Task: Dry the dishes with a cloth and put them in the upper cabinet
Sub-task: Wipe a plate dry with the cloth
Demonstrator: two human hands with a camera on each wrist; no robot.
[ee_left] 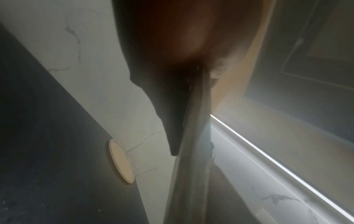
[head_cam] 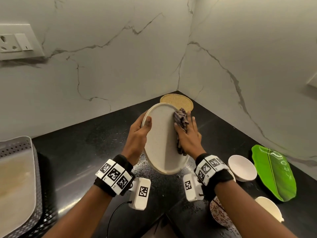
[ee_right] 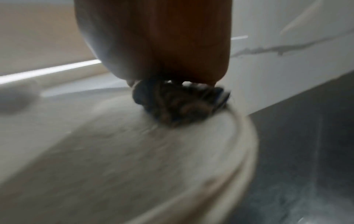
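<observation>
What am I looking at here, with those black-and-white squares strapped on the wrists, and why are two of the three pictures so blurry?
There is no machine here: a person is drying dishes, with cameras strapped on. The squares are printed markers on the wristbands. The wide picture comes from a camera on the head, looking down at both hands. The other two come from small cameras on each wrist, so close to the work that they blur.

The left hand holds a pale plate tilted up by its rim. The right hand presses a dark checked cloth against the plate's face; the right wrist picture shows that cloth up close.

On the black counter lie a tan plate in the corner, a white bowl, a green leaf-shaped dish, a patterned bowl, another pale dish, and a tray on the left.
</observation>
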